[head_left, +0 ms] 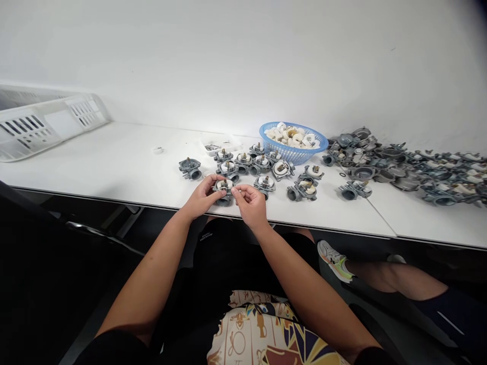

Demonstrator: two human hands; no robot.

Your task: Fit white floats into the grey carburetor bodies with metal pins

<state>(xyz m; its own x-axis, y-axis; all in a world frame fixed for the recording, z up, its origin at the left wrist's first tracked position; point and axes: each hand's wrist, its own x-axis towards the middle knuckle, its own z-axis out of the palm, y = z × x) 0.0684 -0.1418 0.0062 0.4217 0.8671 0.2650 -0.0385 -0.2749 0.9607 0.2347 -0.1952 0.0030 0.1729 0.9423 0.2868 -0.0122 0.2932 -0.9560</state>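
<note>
A grey metal carburetor body (pixel 223 201) with a white float on top sits at the table's front edge. My left hand (pixel 202 197) grips it from the left, thumb and fingers around the float. At its right side my right hand (pixel 251 204) is closed in a pinch, fingertips against the float's edge; whatever is between them is too small to make out. Close by on the right stands another carburetor with a white float (pixel 265 184). Behind my hands are several more carburetors (pixel 243 161) with floats, and one without a visible float (pixel 189 167) is to the left.
A blue basket (pixel 292 152) of white floats stands at the back. A small clear tray (pixel 230 142) holds small metal parts. Carburetor parts (pixel 395 162) are heaped along the right. A white crate (pixel 49 126) is at far left. Another person's leg (pixel 399 279) extends below the table.
</note>
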